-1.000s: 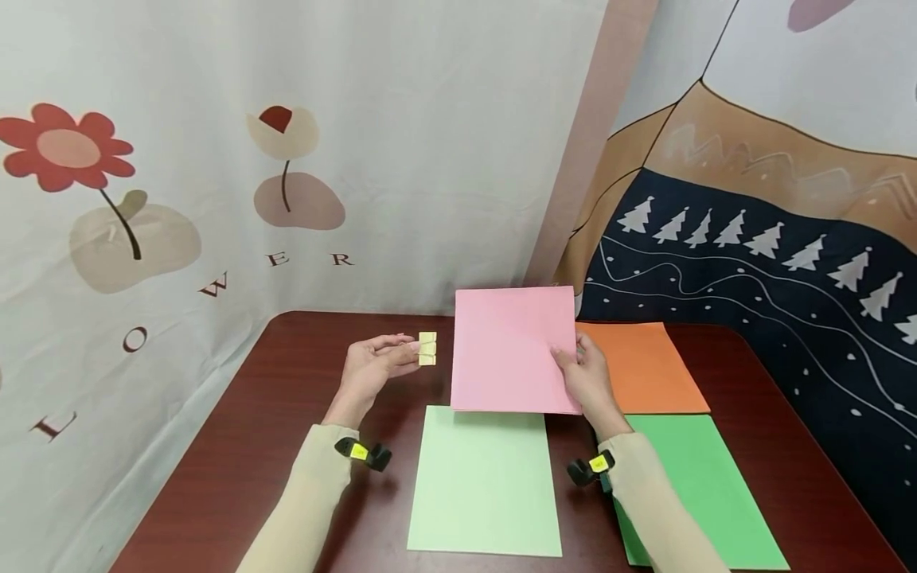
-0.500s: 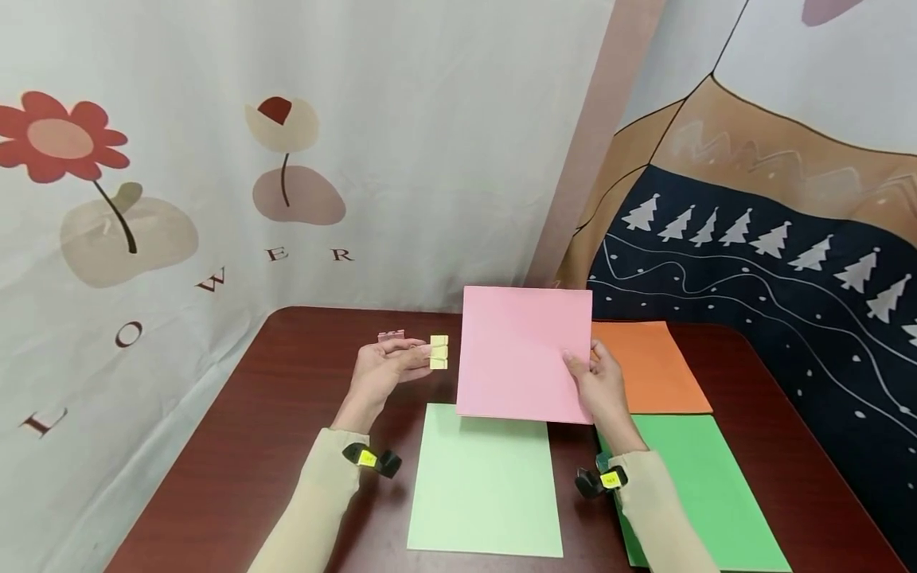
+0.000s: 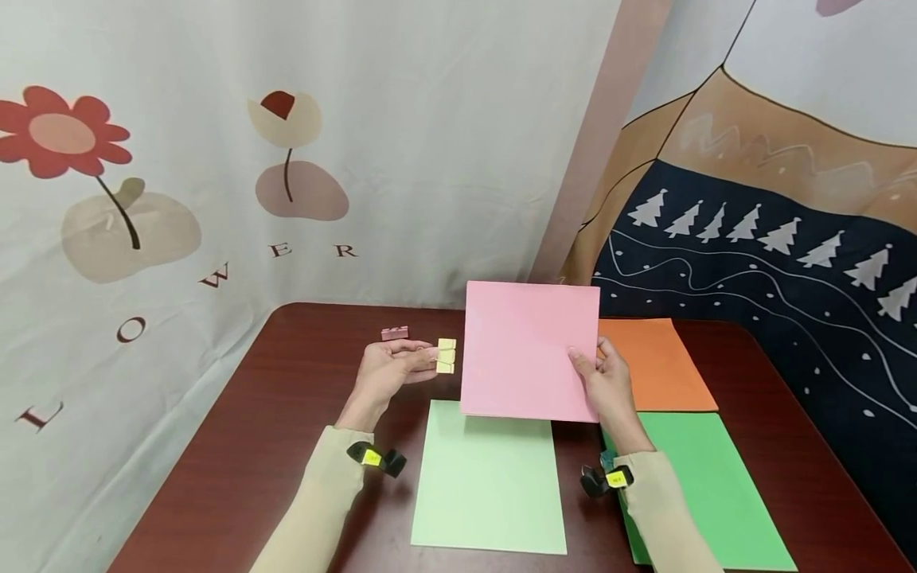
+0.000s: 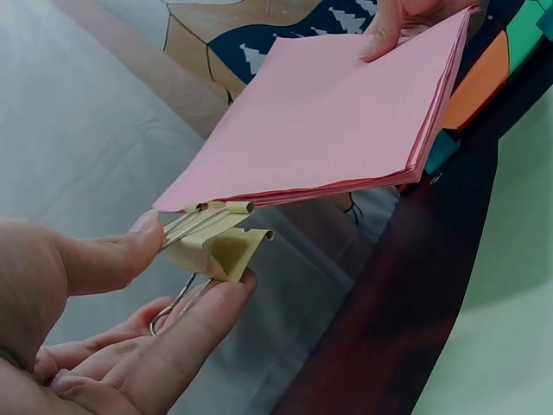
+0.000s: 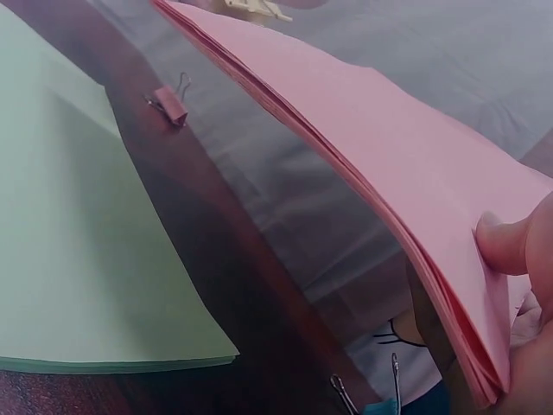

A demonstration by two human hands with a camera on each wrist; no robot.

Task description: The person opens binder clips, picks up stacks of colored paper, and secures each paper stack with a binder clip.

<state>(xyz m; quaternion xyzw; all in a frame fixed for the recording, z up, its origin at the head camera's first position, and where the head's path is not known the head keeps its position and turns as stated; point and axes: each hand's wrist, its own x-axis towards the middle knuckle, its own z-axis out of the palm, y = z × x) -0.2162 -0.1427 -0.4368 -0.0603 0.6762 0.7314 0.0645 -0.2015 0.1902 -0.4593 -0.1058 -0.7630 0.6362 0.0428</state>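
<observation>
My left hand [image 3: 384,372] pinches a yellow binder clip [image 4: 226,246] by its wire handles, thumb above and fingers below. The clip's mouth is spread apart and faces the pink paper stack [image 3: 530,350]. In the head view a narrow gap lies between the clip and the stack's left edge; whether they touch in the left wrist view I cannot tell. My right hand [image 3: 607,390] grips that stack at its right edge, thumb on the front face, fingers behind. Several sheets show along its edge [image 5: 346,164]. The stack is held up above the pale green paper [image 3: 490,485].
A pink binder clip [image 3: 395,333] lies on the table [image 3: 236,446] behind my left hand. Orange paper [image 3: 652,362] and bright green paper [image 3: 716,485] lie to the right. A teal binder clip [image 5: 380,406] sits near my right wrist. Printed curtains [image 3: 430,143] hang behind the table.
My left hand and the yellow clip have moved right, closer to the pink stack. The stack has shifted slightly right too. The pink clip on the table has come into sight behind my left hand.
</observation>
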